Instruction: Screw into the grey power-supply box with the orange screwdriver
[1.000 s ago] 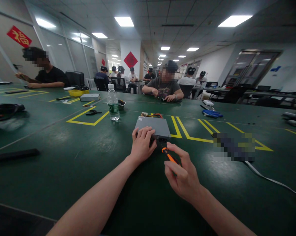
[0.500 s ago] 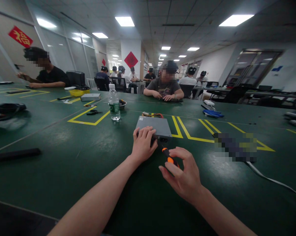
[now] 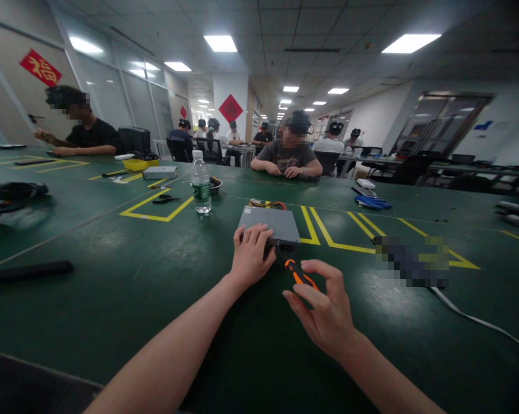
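Note:
A grey metal computer power supply (image 3: pixel 280 221) lies on the green table, with coloured wires (image 3: pixel 268 204) at its far edge. My left hand (image 3: pixel 253 253) grips its near left corner, fingers across the top and thumb at the near side. Just right of that, my right hand (image 3: pixel 323 302) holds an orange and black screwdriver (image 3: pixel 300 275) loosely by its handle, the fingers curled about it. The screwdriver slants toward the socket side of the power supply. Its tip is too dark to make out, so I cannot tell whether it touches.
A water bottle (image 3: pixel 201 187) stands beyond my left hand, before a small bowl (image 3: pixel 215 185). Blue gloves (image 3: pixel 372 202) and a blurred dark object (image 3: pixel 410 261) with a white cable lie right. A black bar (image 3: pixel 29 271) lies left. A person (image 3: pixel 289 152) sits opposite.
The screwdriver handle has turned a little in my right hand, and its fingers have shifted slightly right. My left hand and the power supply stay in place.

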Demonstrator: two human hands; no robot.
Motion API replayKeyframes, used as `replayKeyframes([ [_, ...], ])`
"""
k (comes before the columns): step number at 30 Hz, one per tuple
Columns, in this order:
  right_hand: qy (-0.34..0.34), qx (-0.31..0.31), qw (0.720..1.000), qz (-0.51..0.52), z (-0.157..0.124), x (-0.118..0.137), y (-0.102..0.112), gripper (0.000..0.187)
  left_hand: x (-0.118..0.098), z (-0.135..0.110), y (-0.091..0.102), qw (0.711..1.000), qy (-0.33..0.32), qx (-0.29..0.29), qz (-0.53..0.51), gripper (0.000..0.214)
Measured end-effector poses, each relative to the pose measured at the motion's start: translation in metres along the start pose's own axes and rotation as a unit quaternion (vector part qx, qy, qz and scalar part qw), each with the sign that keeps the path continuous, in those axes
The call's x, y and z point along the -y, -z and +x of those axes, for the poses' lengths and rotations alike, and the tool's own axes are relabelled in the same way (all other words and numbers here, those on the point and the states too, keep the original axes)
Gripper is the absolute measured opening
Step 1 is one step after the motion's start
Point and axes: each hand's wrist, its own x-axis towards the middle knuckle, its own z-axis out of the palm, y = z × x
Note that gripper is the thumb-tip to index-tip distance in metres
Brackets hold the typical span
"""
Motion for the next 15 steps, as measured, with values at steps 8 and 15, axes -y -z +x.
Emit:
replayKeyframes([
  [8,0.000,0.011,0.999,0.039,0.0006,-0.0001,-0.0027,0.037,0.0005,-0.0004,-0.0013,1.000,0.000,-0.002,0.000,0.031],
  [15,0.002,0.014,1.000,0.010,-0.0004,0.0017,-0.0024,0.029,0.0004,-0.0002,-0.0002,1.000,-0.002,0.003,0.003,0.030],
])
